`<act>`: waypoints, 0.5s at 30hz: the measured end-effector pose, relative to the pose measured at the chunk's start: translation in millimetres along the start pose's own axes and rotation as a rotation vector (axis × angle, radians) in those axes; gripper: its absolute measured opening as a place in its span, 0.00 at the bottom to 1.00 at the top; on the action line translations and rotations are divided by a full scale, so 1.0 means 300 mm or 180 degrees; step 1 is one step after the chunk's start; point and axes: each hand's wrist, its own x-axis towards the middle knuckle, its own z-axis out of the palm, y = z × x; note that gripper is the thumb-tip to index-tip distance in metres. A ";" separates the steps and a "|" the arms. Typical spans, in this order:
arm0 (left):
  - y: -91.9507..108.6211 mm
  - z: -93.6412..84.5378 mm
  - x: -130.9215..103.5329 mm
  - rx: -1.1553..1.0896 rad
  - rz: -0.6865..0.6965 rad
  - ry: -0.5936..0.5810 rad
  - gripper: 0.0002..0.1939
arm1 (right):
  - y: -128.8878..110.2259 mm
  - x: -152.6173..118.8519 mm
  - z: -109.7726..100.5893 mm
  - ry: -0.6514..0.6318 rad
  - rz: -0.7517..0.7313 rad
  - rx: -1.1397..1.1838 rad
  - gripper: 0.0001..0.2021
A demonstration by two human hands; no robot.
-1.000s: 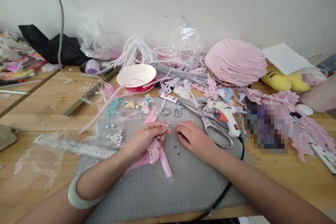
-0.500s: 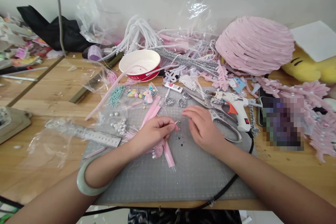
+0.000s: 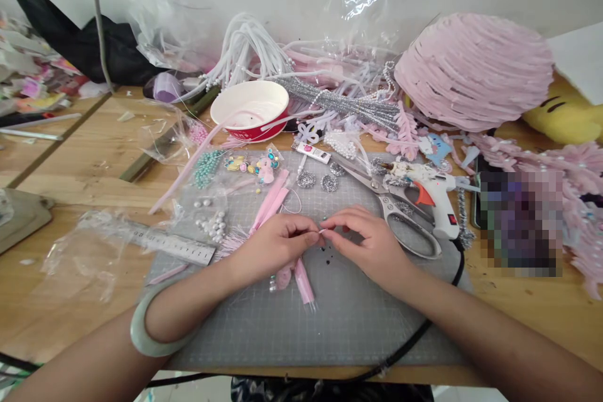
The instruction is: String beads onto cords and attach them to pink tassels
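Note:
Over the grey cutting mat (image 3: 358,333), my left hand (image 3: 277,242) pinches a thin whitish strand (image 3: 322,231) between thumb and fingertips. The fingertips of my right hand (image 3: 370,242) close on the strand's other end, almost touching the left ones. Beneath my left hand lies a pink tassel piece (image 3: 304,282) with a pale fringe, partly hidden by the hand. Scissors (image 3: 409,232) and a white glue gun (image 3: 438,198) rest to the right of my right hand. Small dark bits lie just below the fingertips.
A red-rimmed white bowl (image 3: 249,110), a lighter (image 3: 311,152), teal beads (image 3: 207,169) and white beads (image 3: 214,226) stand behind and left. A steel ruler (image 3: 174,246) lies at left. Pink pipe cleaners (image 3: 475,69) and a phone (image 3: 518,223) are at right; a black cable (image 3: 405,348) crosses the front.
My right hand has moved left to my left hand and its fingertips have closed on the strand. The view has shifted slightly.

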 end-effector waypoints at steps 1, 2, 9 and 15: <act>0.001 0.000 -0.001 0.0003 -0.0026 -0.0010 0.13 | -0.001 0.001 0.000 -0.0034 0.0020 -0.0001 0.06; 0.002 0.000 -0.001 0.0003 -0.0031 -0.0012 0.13 | -0.001 0.001 0.001 -0.0049 0.0036 0.0003 0.06; -0.001 0.016 0.005 0.0022 0.0126 0.0364 0.09 | 0.001 -0.006 0.010 0.0229 0.0082 0.0084 0.05; -0.004 0.037 -0.006 0.0477 0.0609 0.0843 0.06 | -0.008 -0.007 0.013 0.0294 0.0237 0.0194 0.04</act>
